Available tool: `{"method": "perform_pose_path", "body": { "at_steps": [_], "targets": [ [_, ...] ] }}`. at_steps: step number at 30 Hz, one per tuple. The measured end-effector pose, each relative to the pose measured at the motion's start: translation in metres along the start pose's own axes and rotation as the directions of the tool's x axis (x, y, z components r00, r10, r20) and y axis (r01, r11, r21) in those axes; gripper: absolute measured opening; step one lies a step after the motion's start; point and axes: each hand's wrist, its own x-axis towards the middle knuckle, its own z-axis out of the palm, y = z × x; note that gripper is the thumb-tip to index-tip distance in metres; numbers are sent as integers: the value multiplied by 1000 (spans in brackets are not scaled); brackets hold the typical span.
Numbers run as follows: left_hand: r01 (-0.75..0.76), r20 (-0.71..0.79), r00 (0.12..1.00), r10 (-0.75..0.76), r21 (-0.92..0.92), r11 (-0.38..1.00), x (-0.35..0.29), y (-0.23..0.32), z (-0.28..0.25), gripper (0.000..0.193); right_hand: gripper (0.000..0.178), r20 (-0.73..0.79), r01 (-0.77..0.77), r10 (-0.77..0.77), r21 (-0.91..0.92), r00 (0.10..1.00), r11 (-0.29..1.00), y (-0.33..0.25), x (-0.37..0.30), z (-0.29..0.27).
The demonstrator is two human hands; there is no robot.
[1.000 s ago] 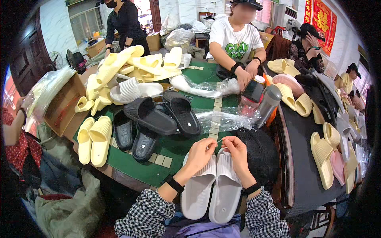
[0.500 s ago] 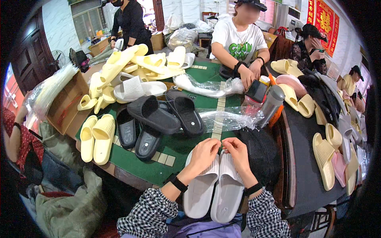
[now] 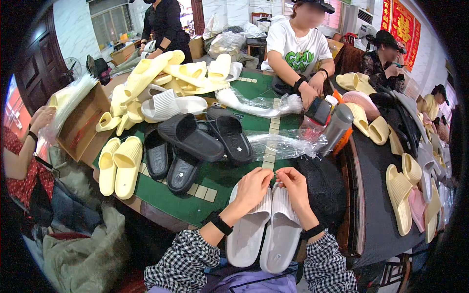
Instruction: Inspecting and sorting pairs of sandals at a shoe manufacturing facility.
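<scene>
A pair of pale grey slide slippers [image 3: 280, 244] lies side by side before me, toe ends pointing away. Over their straps, my left hand [image 3: 252, 189] and my right hand [image 3: 294, 189] almost meet, each with thumb and fingers pinched together. Whatever sits between those fingertips is too small to make out. Just beyond my hands, a transparent bag of thin white strands [image 3: 286, 142] lies on the green table mat [image 3: 229, 181]. Black slide slippers [image 3: 191, 138] are heaped to the left of it, and a pale yellow pair [image 3: 128, 168] stands farther left.
More yellow slippers [image 3: 146, 80] are piled at the back left beside a cardboard box [image 3: 83, 122]. A grey bottle [image 3: 338, 128] stands right of the strands. Across the table, a co-worker [image 3: 303, 53] leans in. Loose slippers [image 3: 399, 198] cover the dark right-hand table.
My two hands stay pinched close together over the slippers, barely shifted. At the left edge, another person's hands have come up beside the bundle of plastic bags.
</scene>
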Motion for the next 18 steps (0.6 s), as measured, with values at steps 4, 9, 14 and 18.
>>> {"method": "perform_pose_path", "body": {
  "at_steps": [4, 9, 14, 18],
  "targets": [
    [-32, -26, 999, 32, -12, 999, -1, -3, 2, 10, 10, 32, 0, 0, -21, 999, 1000, 0, 1, 2],
    [-44, -26, 999, 43, -39, 998, 1, -1, 3, 9, 8, -16, -8, 9, 40, 1000, 999, 1, 1, 2],
    [-50, -22, 999, 49, -22, 999, 0, 1, 2, 8, 8, 53, 112, -105, -161, 993, 981, 13, 6, -1],
    [-37, -8, 999, 37, 24, 999, -1, 2, 4, 8, 8, -4, 74, -76, -156, 997, 985, 9, 2, 5]
  ]
}}
